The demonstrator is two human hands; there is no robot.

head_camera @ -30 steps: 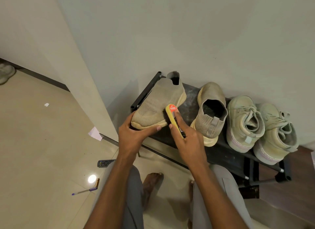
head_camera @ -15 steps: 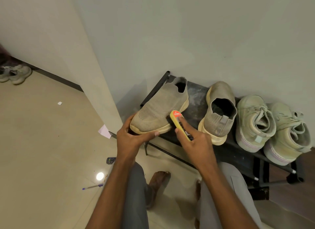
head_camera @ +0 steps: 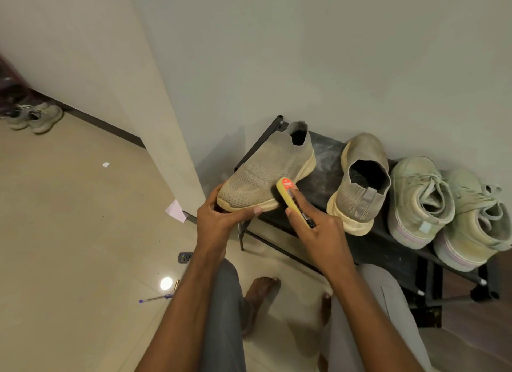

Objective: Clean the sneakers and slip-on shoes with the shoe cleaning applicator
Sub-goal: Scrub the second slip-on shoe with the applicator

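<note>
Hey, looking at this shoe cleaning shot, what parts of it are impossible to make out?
All in the head view:
- Applicator working face: turned against the held slip-on shoe, so contact is hidden.
- Applicator's lower end: covered by the right hand.
- Slip-on's toe underside: hidden by the left hand.
- Red label text: too small.
- Rightmost sneaker: cut off by the right edge.
- Remote control: partly behind the left forearm.

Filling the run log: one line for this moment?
left hand grips slip-on shoe toe | right hand holds applicator against its side | rack
</note>
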